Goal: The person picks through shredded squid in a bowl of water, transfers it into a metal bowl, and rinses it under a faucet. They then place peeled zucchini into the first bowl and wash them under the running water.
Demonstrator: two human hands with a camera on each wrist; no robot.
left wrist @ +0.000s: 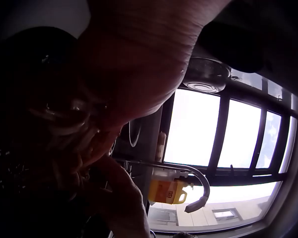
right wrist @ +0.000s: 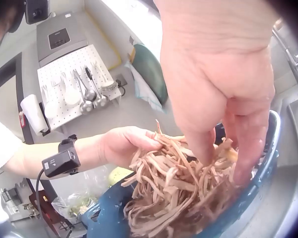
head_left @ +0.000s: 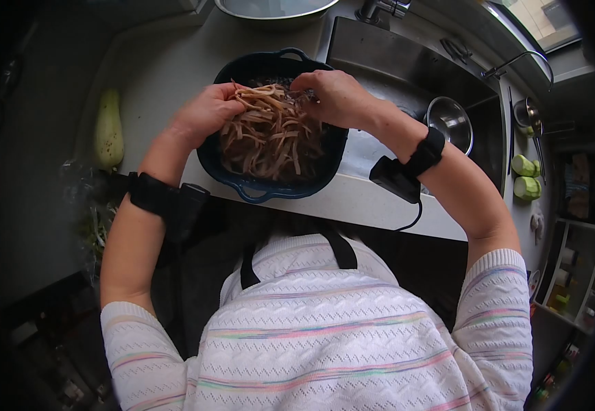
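Note:
A dark blue basin point(head_left: 341, 147) with loop handles stands on the counter beside the sink. It holds a tangled heap of thin brown food strips point(head_left: 270, 140), wet-looking in the right wrist view. My left hand point(head_left: 205, 111) pinches a bunch of the strips at the heap's left side, thumb uppermost. On the far right side of the heap, close to the rim, my right hand point(head_left: 338, 99) grips strips between thumb and downward-bent fingers. Its fingertips are partly hidden among them. The left wrist view is dark, with the left hand point(left wrist: 134, 84) over the strips.
The steel sink point(head_left: 407, 75) lies right of the basin, with a metal bowl point(head_left: 448, 123) in it. A pale green squash point(head_left: 110, 130) rests at left, near a plastic bag of greens point(head_left: 95, 229). Peeled green pieces point(head_left: 527, 188) sit at far right. A large metal bowl point(head_left: 277, 9) stands behind.

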